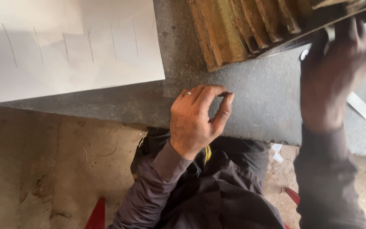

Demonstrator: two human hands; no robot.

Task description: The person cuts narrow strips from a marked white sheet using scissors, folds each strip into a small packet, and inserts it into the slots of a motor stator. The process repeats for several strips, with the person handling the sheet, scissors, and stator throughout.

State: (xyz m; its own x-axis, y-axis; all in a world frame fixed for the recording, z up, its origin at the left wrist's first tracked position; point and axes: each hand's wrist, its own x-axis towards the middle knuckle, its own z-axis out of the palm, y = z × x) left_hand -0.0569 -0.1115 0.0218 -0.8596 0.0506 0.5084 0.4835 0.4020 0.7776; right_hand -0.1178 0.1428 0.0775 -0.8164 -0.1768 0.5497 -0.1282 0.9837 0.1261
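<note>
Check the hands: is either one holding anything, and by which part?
Left hand holds nothing visible; fingers curled, resting on the grey stone slab. Right hand reaches under the rusty ribbed metal piece; any grip there cannot be told.

A rough workshop: a grimy concrete slab [250,97] bears a rusty toothed metal part [242,29] and marked sheet metal [64,46] above a dirt floor [43,169].

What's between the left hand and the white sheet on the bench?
Nothing: in the head view only bare grey bench top lies between the left hand and the white sheet.
</note>
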